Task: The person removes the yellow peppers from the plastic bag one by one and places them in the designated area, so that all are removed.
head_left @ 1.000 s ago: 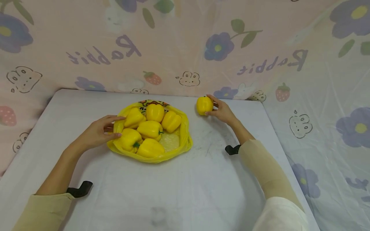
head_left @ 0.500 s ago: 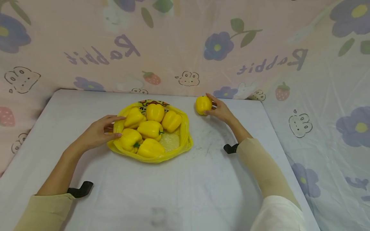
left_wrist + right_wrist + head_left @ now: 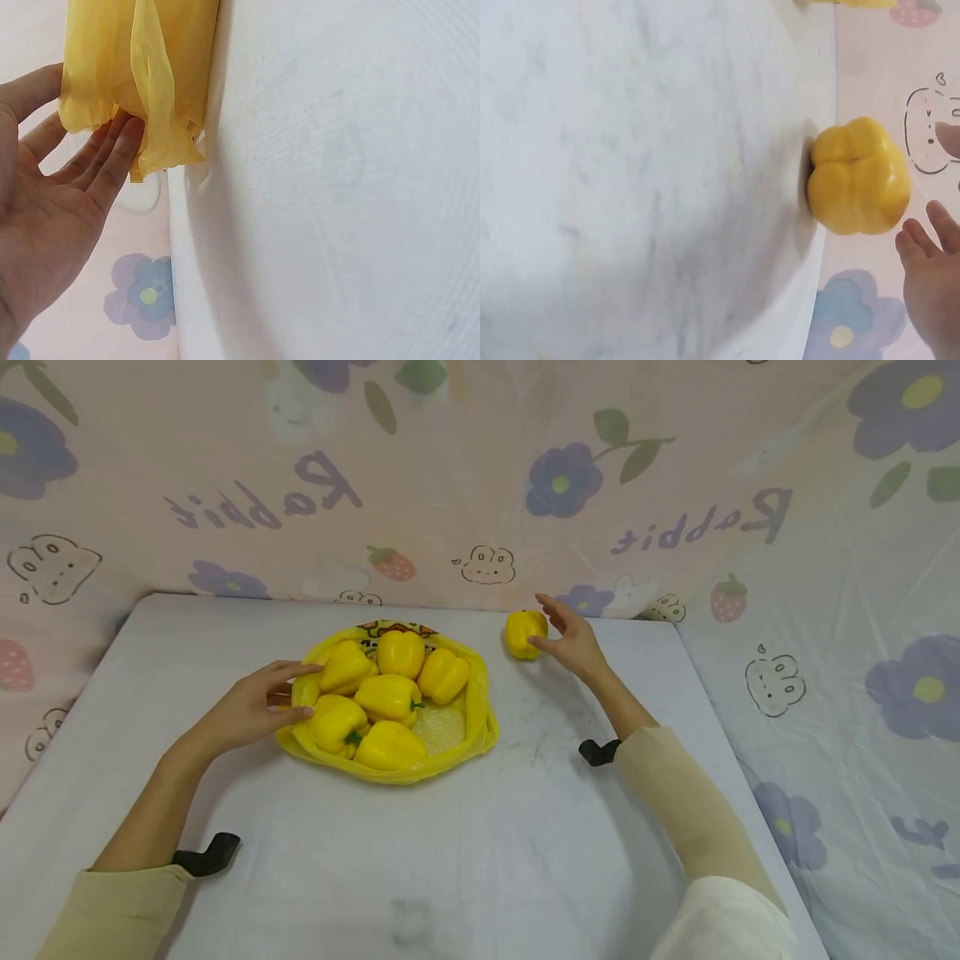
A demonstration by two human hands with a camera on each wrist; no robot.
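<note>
Single glossy yellow bell pepper (image 3: 519,635) noted on the white tabletop (image 3: 322,877), near its far edge, just left of the right hand's fingers. The right hand (image 3: 576,647) was by far the nearer. Its fingers were seen parted and nearly straight, with nothing gripped. In the head view the thumb overlapped the pepper's edge, while a gap showed before the fingertips in the right wrist view — thumb contact could not be settled. The pepper's long axis could not be read with confidence; a lobed, deeply creased side was turned to the right wrist camera.

The round-mouthed bag of thin yellow plastic (image 3: 481,731) was placed between the hands. Its left rim was touched by the left hand (image 3: 251,703), fingers spread and only slightly bent — no pinch could be made out. Six smooth yellow peppers (image 3: 386,697) were held inside, blocky and lobed, lying at mixed angles; green stems (image 3: 353,737) were visible on some. The film was wrinkled and translucent, with a dark print (image 3: 371,628) at the far rim. Faint grey smudges were noted on the tabletop. Behind, a pale pink backdrop (image 3: 420,477) was patterned with rabbits, flowers and strawberries.
</note>
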